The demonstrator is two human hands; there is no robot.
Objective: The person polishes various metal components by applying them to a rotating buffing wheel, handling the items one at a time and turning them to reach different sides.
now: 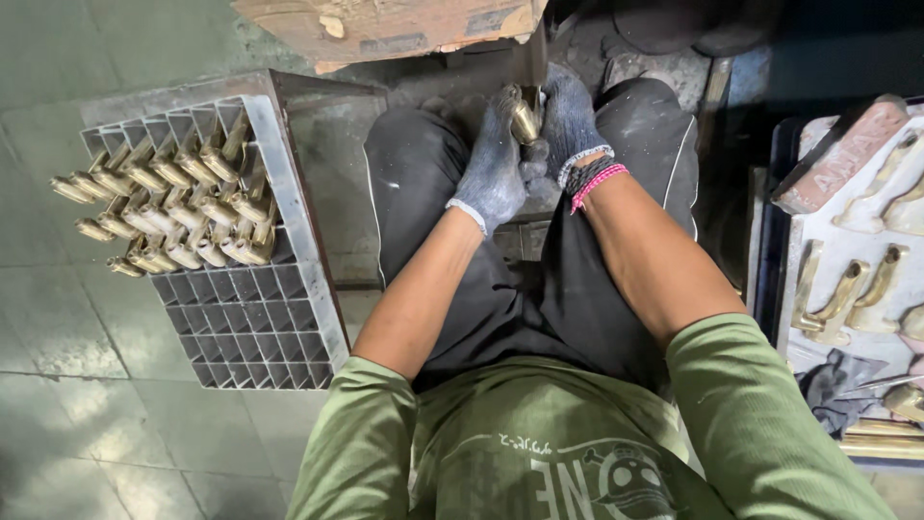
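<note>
Brass fitting (525,122), small and rounded, sits at 12 o'clock in the view, above the knees of the seated person, pinched between both gloved hands. Left hand (494,164), in a grey knit glove, wraps its grip around the fitting's left side; right hand (568,120), likewise gloved and wearing pink and dark wristbands (591,179), closes on its right side. At 9 o'clock a grey grid crate (260,327) stands on the floor, its upper cells filled with brass handles (173,197), its lower cells bare. At 3 o'clock a pale tray (818,279) carries further brass castings (847,294). A worn wooden block (385,29) lies at 12 o'clock, just beyond the hands.
</note>
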